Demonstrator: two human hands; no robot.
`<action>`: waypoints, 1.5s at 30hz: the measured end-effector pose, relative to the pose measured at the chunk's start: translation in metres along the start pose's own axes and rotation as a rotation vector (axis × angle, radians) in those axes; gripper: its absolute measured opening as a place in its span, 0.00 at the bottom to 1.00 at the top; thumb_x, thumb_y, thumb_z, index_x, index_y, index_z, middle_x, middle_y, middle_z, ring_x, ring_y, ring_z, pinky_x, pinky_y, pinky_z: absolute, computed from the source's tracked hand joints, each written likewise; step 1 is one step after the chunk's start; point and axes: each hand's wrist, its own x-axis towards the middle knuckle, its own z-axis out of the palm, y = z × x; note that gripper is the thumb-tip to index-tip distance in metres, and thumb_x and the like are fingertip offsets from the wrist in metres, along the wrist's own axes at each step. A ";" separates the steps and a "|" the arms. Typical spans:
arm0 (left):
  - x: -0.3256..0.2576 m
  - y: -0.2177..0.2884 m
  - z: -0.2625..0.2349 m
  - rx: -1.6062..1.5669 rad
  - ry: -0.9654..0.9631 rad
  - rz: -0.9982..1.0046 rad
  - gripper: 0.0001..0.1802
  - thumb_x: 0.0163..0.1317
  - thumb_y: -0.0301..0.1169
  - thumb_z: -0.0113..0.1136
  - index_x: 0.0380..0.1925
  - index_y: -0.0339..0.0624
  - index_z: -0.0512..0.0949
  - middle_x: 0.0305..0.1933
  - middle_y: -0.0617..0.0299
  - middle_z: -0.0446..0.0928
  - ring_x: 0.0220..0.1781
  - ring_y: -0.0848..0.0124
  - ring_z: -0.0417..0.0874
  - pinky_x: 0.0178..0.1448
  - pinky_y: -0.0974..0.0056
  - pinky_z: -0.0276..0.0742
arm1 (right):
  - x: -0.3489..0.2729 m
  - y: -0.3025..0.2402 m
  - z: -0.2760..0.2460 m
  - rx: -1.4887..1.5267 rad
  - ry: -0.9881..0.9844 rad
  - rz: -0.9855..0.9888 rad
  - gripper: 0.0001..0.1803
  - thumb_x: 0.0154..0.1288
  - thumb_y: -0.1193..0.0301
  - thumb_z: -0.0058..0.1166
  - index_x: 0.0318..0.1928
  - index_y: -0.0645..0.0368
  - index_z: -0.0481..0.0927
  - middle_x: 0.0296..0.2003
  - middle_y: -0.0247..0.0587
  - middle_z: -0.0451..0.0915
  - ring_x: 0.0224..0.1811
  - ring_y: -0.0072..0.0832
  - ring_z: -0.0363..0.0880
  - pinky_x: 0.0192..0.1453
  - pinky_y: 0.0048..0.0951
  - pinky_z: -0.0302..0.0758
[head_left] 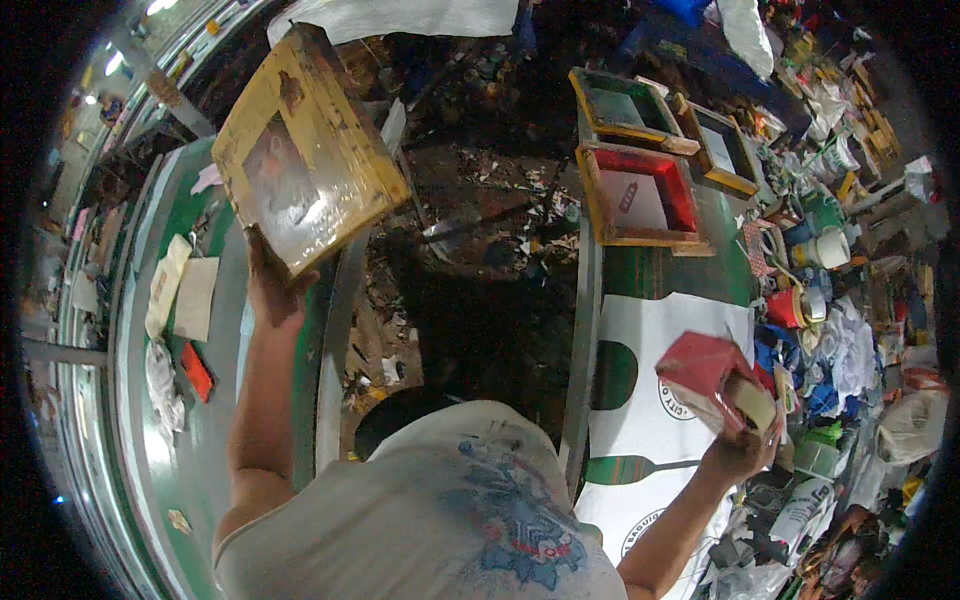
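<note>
Observed clasped in left hand [274,285] by its lower corner: yellow-framed screen [295,175], tilted, rising above the grip. Observed gripped in right hand [745,452] at its near end: red boxy object [700,370], extending forward and leftward from the fingers, over white printed sheet [640,432]; unable to tell exact finger placement

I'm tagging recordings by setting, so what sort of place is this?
Probably a screen-printing workshop: the left hand holds a yellowish framed panel resembling a printing screen, a red-sided frame lies on the right-hand table, and a white sheet there bears round printed emblems.
</note>
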 end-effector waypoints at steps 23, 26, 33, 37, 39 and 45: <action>0.242 0.045 0.056 -0.137 0.400 0.234 0.47 0.81 0.68 0.50 0.77 0.35 0.70 0.73 0.50 0.77 0.71 0.58 0.82 0.71 0.52 0.80 | 0.259 0.215 0.576 0.117 -0.608 0.272 0.28 0.61 0.74 0.67 0.63 0.64 0.79 0.59 0.48 0.83 0.62 0.42 0.85 0.66 0.42 0.85; 0.231 0.054 0.054 -0.204 0.522 0.242 0.45 0.81 0.67 0.50 0.78 0.38 0.70 0.73 0.53 0.78 0.69 0.58 0.83 0.71 0.53 0.81 | 0.276 0.273 0.651 0.081 -0.630 0.292 0.25 0.59 0.75 0.68 0.59 0.63 0.82 0.53 0.42 0.85 0.51 0.35 0.88 0.58 0.38 0.86; 0.225 0.003 0.034 -0.158 0.752 0.291 0.44 0.84 0.62 0.50 0.79 0.33 0.68 0.75 0.54 0.76 0.73 0.62 0.79 0.75 0.53 0.76 | 0.288 0.343 0.852 0.121 -0.990 0.360 0.19 0.60 0.82 0.59 0.53 0.60 0.81 0.45 0.39 0.85 0.49 0.32 0.86 0.56 0.36 0.83; 0.260 -0.019 0.084 -0.171 1.010 0.342 0.44 0.85 0.59 0.51 0.80 0.29 0.66 0.78 0.53 0.73 0.77 0.62 0.75 0.80 0.56 0.69 | 0.325 0.415 0.943 0.126 -1.138 0.480 0.20 0.61 0.82 0.59 0.55 0.61 0.82 0.47 0.40 0.85 0.50 0.32 0.85 0.58 0.36 0.83; 0.284 -0.030 0.110 -0.157 1.119 0.428 0.44 0.85 0.59 0.51 0.81 0.31 0.64 0.80 0.52 0.71 0.79 0.60 0.73 0.82 0.55 0.68 | 0.346 0.455 0.983 0.176 -1.206 0.437 0.20 0.62 0.82 0.59 0.56 0.62 0.81 0.48 0.39 0.85 0.50 0.32 0.85 0.59 0.36 0.82; 0.373 -0.015 0.226 -0.141 1.246 0.298 0.47 0.80 0.66 0.52 0.87 0.50 0.58 0.86 0.58 0.65 0.73 0.60 0.80 0.48 0.53 0.87 | 0.425 0.527 1.073 0.162 -1.132 0.477 0.18 0.67 0.78 0.62 0.57 0.62 0.80 0.47 0.36 0.82 0.51 0.26 0.82 0.59 0.32 0.80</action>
